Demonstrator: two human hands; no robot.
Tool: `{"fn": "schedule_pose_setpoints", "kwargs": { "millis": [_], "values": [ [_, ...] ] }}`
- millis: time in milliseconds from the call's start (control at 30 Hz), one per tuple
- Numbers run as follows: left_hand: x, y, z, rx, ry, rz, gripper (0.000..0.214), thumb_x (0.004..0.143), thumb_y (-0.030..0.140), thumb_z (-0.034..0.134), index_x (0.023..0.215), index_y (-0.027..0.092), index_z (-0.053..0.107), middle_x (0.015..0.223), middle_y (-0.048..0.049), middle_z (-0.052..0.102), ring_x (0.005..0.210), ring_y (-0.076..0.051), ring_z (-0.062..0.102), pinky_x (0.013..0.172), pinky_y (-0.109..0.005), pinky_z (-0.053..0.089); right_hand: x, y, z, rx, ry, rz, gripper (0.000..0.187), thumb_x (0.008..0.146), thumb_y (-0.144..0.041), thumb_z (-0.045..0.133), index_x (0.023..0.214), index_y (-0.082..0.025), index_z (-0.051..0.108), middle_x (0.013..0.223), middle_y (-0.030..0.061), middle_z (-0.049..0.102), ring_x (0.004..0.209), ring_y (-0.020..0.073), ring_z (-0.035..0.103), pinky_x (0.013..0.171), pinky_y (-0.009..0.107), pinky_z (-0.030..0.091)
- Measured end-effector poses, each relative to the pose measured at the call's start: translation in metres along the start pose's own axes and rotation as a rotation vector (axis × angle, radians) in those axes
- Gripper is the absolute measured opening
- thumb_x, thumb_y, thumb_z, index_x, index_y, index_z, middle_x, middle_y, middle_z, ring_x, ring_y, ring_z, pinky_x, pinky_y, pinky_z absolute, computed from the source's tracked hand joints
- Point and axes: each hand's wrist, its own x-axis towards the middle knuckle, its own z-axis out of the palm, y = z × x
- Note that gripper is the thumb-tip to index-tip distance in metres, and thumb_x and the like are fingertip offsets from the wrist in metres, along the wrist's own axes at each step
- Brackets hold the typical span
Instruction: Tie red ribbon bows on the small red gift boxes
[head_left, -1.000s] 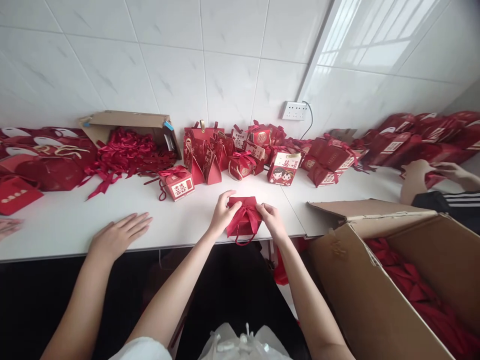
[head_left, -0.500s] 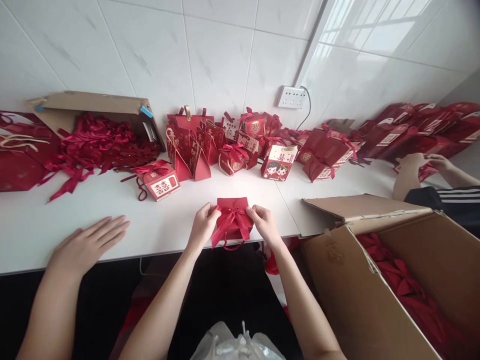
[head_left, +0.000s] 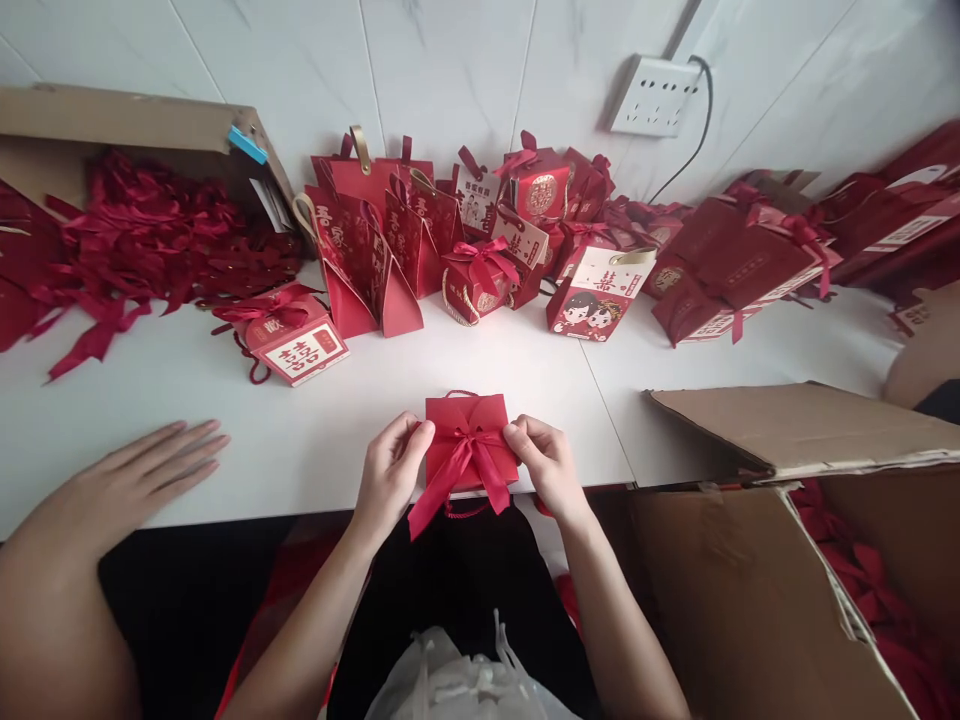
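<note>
A small red gift box [head_left: 466, 408] with a satin ribbon bow [head_left: 471, 446] sits at the table's front edge. My left hand [head_left: 391, 468] is closed at its left side, thumb and fingers pinched. On the other side, my right hand [head_left: 547, 466] pinches the right edge, close to the bow's right loop. Whether the fingertips grip the card or the ribbon loops is hard to tell. Two ribbon tails hang over the box front, and red cord shows behind and below it.
Another person's hand [head_left: 154, 470] rests flat at left. Behind stand a box with a double-happiness label [head_left: 304, 352], a box with cartoon figures [head_left: 596, 305] and several red bags. A carton of ribbons [head_left: 161, 240] lies back left; an open carton [head_left: 712, 590] stands right.
The view has shifted closer to the table. Cord now shows behind the gift box, and its bow faces up more fully. The co-worker's hands at right have mostly left the view.
</note>
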Motion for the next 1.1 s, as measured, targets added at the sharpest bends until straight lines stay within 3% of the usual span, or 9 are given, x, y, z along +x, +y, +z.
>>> {"fn": "schedule_pose_setpoints", "kwargs": {
  "millis": [200, 533, 700, 800, 833, 900, 933, 1000, 1100],
  "values": [
    [-0.009, -0.006, 0.007, -0.056, 0.044, -0.034, 0.038, 0.087, 0.044, 0.044, 0.061, 0.021, 0.029, 0.057, 0.0043, 0.023, 0.050, -0.011, 0.023, 0.048, -0.024, 0.026, 0.001, 0.010, 0.001, 0.200, 0.033, 0.049, 0.043, 0.081, -0.046, 0.057, 0.054, -0.019, 0.036, 0.056, -0.0053, 0.029, 0.051, 0.0084, 0.023, 0.049, 0.024, 0.025],
    [-0.014, -0.005, 0.017, -0.040, 0.141, -0.026, 0.038, 0.087, 0.049, 0.041, 0.062, 0.022, 0.032, 0.057, 0.0033, 0.028, 0.052, -0.012, 0.028, 0.050, -0.025, 0.031, -0.003, 0.012, 0.011, 0.318, 0.141, 0.076, 0.047, 0.080, -0.043, 0.057, 0.054, -0.020, 0.025, 0.055, -0.0059, 0.022, 0.051, 0.0082, 0.020, 0.048, 0.024, 0.022],
    [-0.010, -0.012, 0.009, -0.136, 0.054, -0.111, 0.037, 0.084, 0.047, 0.048, 0.062, 0.021, 0.035, 0.058, 0.0043, 0.026, 0.052, -0.010, 0.028, 0.050, -0.024, 0.030, -0.002, 0.013, -0.007, 0.177, 0.035, 0.045, 0.044, 0.084, -0.048, 0.054, 0.056, -0.020, 0.035, 0.055, -0.0051, 0.030, 0.051, 0.0091, 0.030, 0.052, 0.024, 0.031],
    [-0.008, -0.015, 0.001, -0.185, -0.033, -0.126, 0.030, 0.083, 0.047, 0.052, 0.070, 0.021, 0.045, 0.061, 0.0039, 0.037, 0.056, -0.010, 0.037, 0.054, -0.022, 0.034, -0.001, 0.007, -0.025, 0.022, -0.060, -0.127, 0.042, 0.076, -0.063, 0.057, 0.089, -0.023, 0.054, 0.089, 0.0033, 0.054, 0.085, 0.0178, 0.054, 0.075, 0.030, 0.045],
    [-0.007, -0.014, 0.000, -0.190, -0.027, -0.116, 0.028, 0.082, 0.047, 0.053, 0.075, 0.020, 0.048, 0.065, 0.0033, 0.042, 0.060, -0.011, 0.041, 0.057, -0.022, 0.037, 0.000, 0.005, -0.029, -0.037, -0.119, -0.192, 0.059, 0.068, -0.067, 0.063, 0.108, -0.026, 0.050, 0.111, 0.0074, 0.052, 0.105, 0.0230, 0.052, 0.085, 0.035, 0.045],
    [-0.007, -0.009, -0.001, -0.166, 0.016, -0.094, 0.025, 0.080, 0.045, 0.057, 0.080, 0.020, 0.051, 0.071, 0.0020, 0.050, 0.066, -0.012, 0.048, 0.061, -0.022, 0.041, 0.000, 0.001, -0.033, -0.183, -0.278, -0.273, 0.101, 0.054, -0.066, 0.074, 0.136, -0.030, 0.027, 0.142, 0.0125, 0.029, 0.131, 0.0302, 0.033, 0.101, 0.043, 0.037],
    [-0.008, -0.005, -0.001, -0.141, 0.046, -0.077, 0.024, 0.080, 0.043, 0.058, 0.081, 0.020, 0.052, 0.072, 0.0016, 0.052, 0.068, -0.012, 0.051, 0.063, -0.022, 0.043, 0.001, 0.000, -0.033, -0.255, -0.347, -0.287, 0.111, 0.053, -0.062, 0.077, 0.142, -0.030, 0.017, 0.148, 0.0133, 0.020, 0.135, 0.0311, 0.026, 0.105, 0.045, 0.033],
    [-0.012, 0.004, 0.000, -0.078, 0.113, -0.010, 0.019, 0.081, 0.038, 0.058, 0.080, 0.020, 0.052, 0.073, 0.0010, 0.055, 0.070, -0.012, 0.054, 0.065, -0.022, 0.045, 0.000, 0.000, -0.030, -0.342, -0.397, -0.302, 0.111, 0.061, -0.054, 0.077, 0.145, -0.030, 0.008, 0.150, 0.0137, 0.017, 0.137, 0.0302, 0.025, 0.107, 0.047, 0.032],
    [-0.021, 0.017, 0.003, 0.073, 0.186, 0.258, 0.009, 0.084, 0.027, 0.056, 0.080, 0.020, 0.052, 0.074, 0.0002, 0.056, 0.070, -0.012, 0.056, 0.066, -0.023, 0.047, -0.004, 0.003, -0.024, -0.395, -0.281, -0.383, 0.103, 0.068, -0.046, 0.075, 0.145, -0.032, 0.008, 0.146, 0.0135, 0.025, 0.134, 0.0293, 0.031, 0.103, 0.048, 0.038]
  ]
}}
